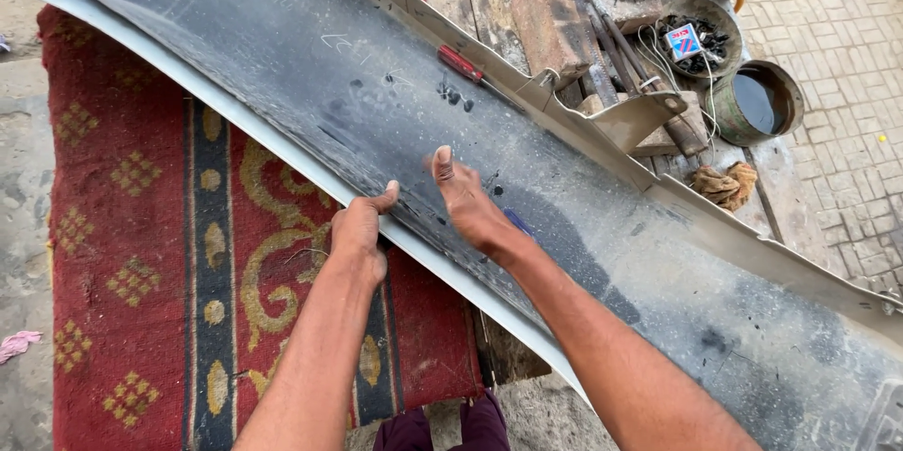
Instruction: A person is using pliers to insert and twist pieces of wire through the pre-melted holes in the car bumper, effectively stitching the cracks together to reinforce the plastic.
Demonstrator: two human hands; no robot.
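1. Outdoors on paved ground, a red patterned carpet (132, 225) covers the floor on the left, and a rough wooden bench (480, 0) stands at the top of the view.
2. Across both lies a long grey car body panel (310, 65), inner face up, dusty and scratched. Its long axis runs diagonally from the upper left to the lower right, and its near edge hangs over the carpet.
3. The left hand (359, 230) sits at that near edge, fingers curled under the lip and thumb on top, so it clamps the rim.
4. The right hand (467, 199) rests just beyond it on the panel's inner face, palm down, fingers loosely extended and pressing the surface; it holds nothing. Something small and blue shows by its wrist, too hidden to identify.
5. Both forearms reach forward and upward from the bottom of the view, the left nearer the rim, the right further in across the panel.
6. A red-handled screwdriver (461, 63) and a few small dark screws (453, 94) lie on the panel, well apart from the hands.
7. Bricks (548, 18), a bowl of small parts (701, 37), a tin of dark liquid (760, 101) and a rag (724, 184) sit on the bench.
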